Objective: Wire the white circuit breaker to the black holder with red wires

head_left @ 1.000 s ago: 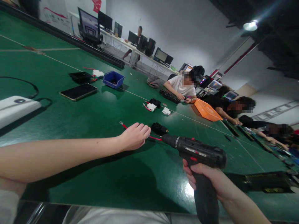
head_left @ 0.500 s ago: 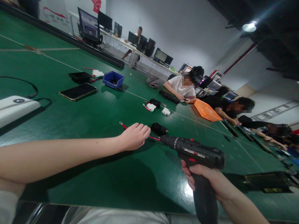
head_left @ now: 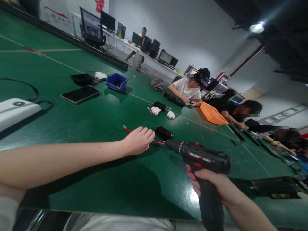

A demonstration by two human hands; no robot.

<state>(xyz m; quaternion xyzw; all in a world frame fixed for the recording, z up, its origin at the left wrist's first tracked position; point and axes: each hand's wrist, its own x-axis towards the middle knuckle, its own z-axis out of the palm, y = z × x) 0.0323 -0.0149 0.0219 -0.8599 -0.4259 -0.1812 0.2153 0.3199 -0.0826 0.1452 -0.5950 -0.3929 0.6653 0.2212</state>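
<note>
My right hand (head_left: 204, 181) grips the handle of a black cordless drill (head_left: 204, 157), a finger at its trigger. From the chuck, a thin reddish bit (head_left: 159, 142) points left to my left hand (head_left: 139, 141). That hand is closed, palm down, around a part mostly hidden under the fingers. A red lead with a metal ring terminal (head_left: 126, 129) sticks out beyond it. Just behind the bit lies a black block-shaped part (head_left: 164, 132). Farther back are a white part with red wires (head_left: 156, 110), another black part (head_left: 159, 106) and a small white part (head_left: 171, 115).
On the green table (head_left: 108, 183) are a phone (head_left: 80, 94), a blue bin (head_left: 116, 82), a black tray (head_left: 82, 79) and a white device (head_left: 18, 112) with a cable. An orange bin (head_left: 213, 114) stands near a co-worker (head_left: 189, 88). A dark object (head_left: 274, 187) lies at right.
The drill and my right hand have shifted very slightly left. My left hand and the parts on the table look unchanged.
</note>
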